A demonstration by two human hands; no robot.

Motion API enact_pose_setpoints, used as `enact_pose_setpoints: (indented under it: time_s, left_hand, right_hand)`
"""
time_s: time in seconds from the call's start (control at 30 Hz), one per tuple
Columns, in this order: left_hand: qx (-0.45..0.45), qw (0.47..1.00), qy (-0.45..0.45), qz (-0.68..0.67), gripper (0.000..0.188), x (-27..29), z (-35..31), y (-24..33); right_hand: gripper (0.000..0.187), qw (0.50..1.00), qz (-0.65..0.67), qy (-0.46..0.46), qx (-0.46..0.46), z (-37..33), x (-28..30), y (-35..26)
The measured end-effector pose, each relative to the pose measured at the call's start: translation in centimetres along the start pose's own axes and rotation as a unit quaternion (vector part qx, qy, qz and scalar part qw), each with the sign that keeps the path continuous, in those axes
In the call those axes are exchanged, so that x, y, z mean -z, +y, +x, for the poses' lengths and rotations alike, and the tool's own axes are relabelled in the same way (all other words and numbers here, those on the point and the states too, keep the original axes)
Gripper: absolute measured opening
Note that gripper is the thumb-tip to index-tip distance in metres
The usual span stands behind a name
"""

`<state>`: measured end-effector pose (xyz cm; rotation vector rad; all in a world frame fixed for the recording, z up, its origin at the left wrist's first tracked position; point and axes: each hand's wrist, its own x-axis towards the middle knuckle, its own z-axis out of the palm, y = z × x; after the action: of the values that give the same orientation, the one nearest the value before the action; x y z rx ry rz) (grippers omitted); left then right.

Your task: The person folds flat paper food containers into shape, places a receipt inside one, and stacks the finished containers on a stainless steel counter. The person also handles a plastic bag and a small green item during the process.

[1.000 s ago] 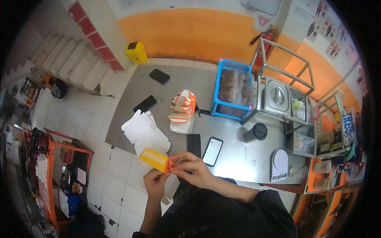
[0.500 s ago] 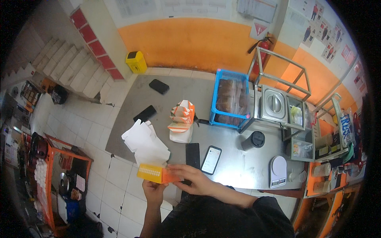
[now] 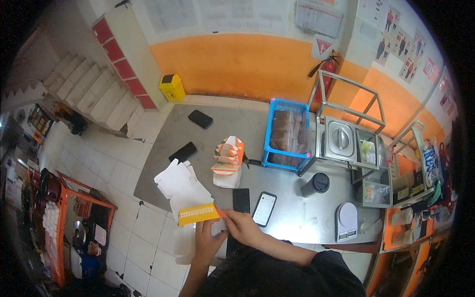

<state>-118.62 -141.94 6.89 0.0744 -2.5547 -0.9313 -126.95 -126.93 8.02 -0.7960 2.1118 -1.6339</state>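
A yellow and orange cardboard food carton (image 3: 197, 214), partly folded, is in both my hands near the table's front edge. My left hand (image 3: 208, 242) pinches it from below. At its right end, the fingers of my right hand (image 3: 241, 227) are closed on an orange flap. White cardboard (image 3: 182, 185) spreads just beyond the yellow panel; whether it belongs to the same carton I cannot tell. Farther off stands a nested stack of orange and white cartons (image 3: 228, 158). Beside my right hand lie a black flat object (image 3: 241, 200) and a phone with a lit screen (image 3: 264, 209).
Two dark phones (image 3: 200, 119) lie on the metal table (image 3: 163, 133). A blue crate (image 3: 269, 143) of bagged brown food stands at the back. To the right are a lidded steel container (image 3: 340, 137) in a rack, a black-lidded cup (image 3: 316, 184) and a kitchen scale (image 3: 346, 220).
The carton has turned and its yellow panel now tilts up to the right. My right hand has shifted to its right end, while my left hand has moved right beneath it.
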Motion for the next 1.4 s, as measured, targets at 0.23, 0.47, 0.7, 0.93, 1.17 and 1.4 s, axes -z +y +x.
enact_pose_setpoints:
  time_s: [0.23, 0.47, 0.7, 0.93, 1.17, 1.4]
  left_hand:
    - [-0.034, 0.999, 0.028, -0.023, 0.025, -0.8, -1.0, -2.1]
    - [0.208, 0.920, 0.073, -0.325, 0.014, 0.1, -0.6, -1.0]
    - [0.258, 0.867, 0.070, -0.421, 0.019, 0.9, -0.7, -1.1]
    - [0.253, 0.863, 0.004, -0.438, 0.024, 1.0, -1.5, -1.7]
    - [0.238, 0.864, 0.014, -0.444, 0.016, 0.1, -2.2, -2.2]
    - [0.247, 0.885, 0.024, -0.393, 0.011, 0.4, -2.5, -1.5]
  right_hand:
    - [0.030, 0.996, -0.027, 0.083, 0.009, 0.8, -0.4, 1.3]
    - [0.025, 0.992, -0.032, 0.052, 0.111, 0.2, -0.3, 1.1]
    - [0.016, 0.990, 0.005, -0.003, 0.143, 0.3, 0.5, 0.3]
    - [0.014, 0.989, 0.047, -0.009, 0.141, 0.1, 0.6, 0.1]
    - [0.012, 0.995, 0.024, 0.023, 0.099, -0.8, -0.5, -0.2]
    - [0.010, 0.990, 0.041, 0.007, 0.134, -0.3, 0.1, 0.0]
